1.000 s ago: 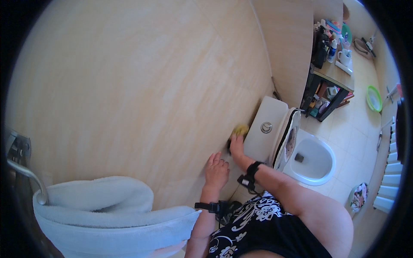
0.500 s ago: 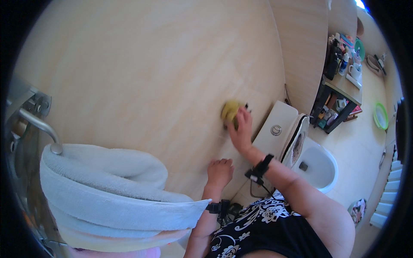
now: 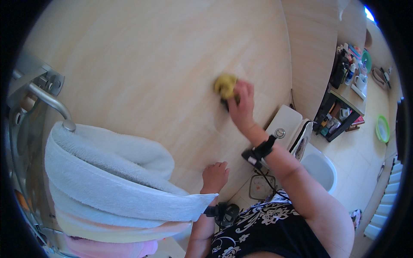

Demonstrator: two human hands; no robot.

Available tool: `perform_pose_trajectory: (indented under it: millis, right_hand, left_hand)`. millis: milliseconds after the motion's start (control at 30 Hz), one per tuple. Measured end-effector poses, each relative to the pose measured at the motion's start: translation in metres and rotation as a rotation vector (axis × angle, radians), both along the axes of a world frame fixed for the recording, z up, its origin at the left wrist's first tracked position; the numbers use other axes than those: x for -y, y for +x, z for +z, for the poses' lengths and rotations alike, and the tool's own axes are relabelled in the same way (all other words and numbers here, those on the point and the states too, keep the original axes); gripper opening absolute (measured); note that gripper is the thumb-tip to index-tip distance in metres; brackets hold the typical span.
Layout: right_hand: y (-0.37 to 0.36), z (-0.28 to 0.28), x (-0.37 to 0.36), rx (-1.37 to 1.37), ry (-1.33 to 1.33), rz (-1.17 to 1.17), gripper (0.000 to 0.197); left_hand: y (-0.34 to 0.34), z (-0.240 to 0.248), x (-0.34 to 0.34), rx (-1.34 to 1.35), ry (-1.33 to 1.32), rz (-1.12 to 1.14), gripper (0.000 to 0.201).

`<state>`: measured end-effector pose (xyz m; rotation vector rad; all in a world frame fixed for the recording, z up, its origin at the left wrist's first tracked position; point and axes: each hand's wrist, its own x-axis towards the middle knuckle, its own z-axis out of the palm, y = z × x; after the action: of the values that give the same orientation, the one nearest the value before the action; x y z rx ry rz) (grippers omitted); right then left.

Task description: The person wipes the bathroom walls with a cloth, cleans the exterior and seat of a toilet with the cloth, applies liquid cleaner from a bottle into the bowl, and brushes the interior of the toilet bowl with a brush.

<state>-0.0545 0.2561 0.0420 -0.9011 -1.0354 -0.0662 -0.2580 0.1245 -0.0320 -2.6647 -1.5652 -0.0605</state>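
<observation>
A crumpled yellow-green cloth [image 3: 225, 84] is pressed against the beige marbled wall [image 3: 155, 64], slightly blurred. Closed on its right side is my right hand [image 3: 243, 103], and a dark patch shows beneath the cloth. My left hand [image 3: 215, 177] is lower down, close to or touching the same wall, its fingers curled in and nothing visible in them. Both wrists wear black straps with small devices; a cable runs from the right one [image 3: 259, 152]. Beside my left forearm hang light blue towels [image 3: 116, 172], their folded edge covering part of that arm.
A metal towel bar [image 3: 49, 101] juts out at the left. On my right stands a toilet with a white tank [image 3: 284, 122] and bowl [image 3: 320, 167]. Farther off are a shelf unit [image 3: 344, 103] crowded with bottles, a green basin [image 3: 382, 129] and a white radiator [image 3: 383, 210].
My right hand has moved up the wall with the yellow-green cloth. My left hand has stayed almost in place. The whole view has shifted slightly.
</observation>
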Motion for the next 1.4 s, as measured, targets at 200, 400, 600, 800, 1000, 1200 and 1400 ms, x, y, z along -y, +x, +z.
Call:
perform_pose_trajectory:
  millis: [200,400,600,800,1000,1200,1400]
  right_hand:
    - [-0.067,-0.132,0.076,0.413,-0.153,0.395,0.031]
    - [-0.023,0.009,0.034,0.325,0.070,0.250,0.038]
    - [-0.044,0.132,0.010,0.176,0.291,0.058,0.042]
    - [-0.053,0.006,0.044,0.698,0.303,0.241,0.036]
    - [-0.031,0.151,0.020,0.471,0.427,0.062,0.039]
    - [-0.074,0.202,0.015,0.462,0.521,0.084,0.038]
    - [-0.076,0.108,0.044,0.974,0.516,0.366,0.032]
  left_hand:
    - [-0.014,-0.003,0.005,0.041,0.006,0.052,0.025]
    - [-0.001,0.016,0.002,0.083,0.068,0.086,0.024]
    - [-0.006,0.045,0.011,0.214,0.258,0.111,0.016]
    - [0.017,0.077,0.012,0.561,0.454,0.000,0.008]
    - [0.034,0.133,0.042,1.077,0.228,0.114,0.031]
    - [0.026,0.182,0.080,1.388,0.100,0.170,0.031]
    - [0.021,0.203,0.105,1.297,0.208,0.185,0.032]
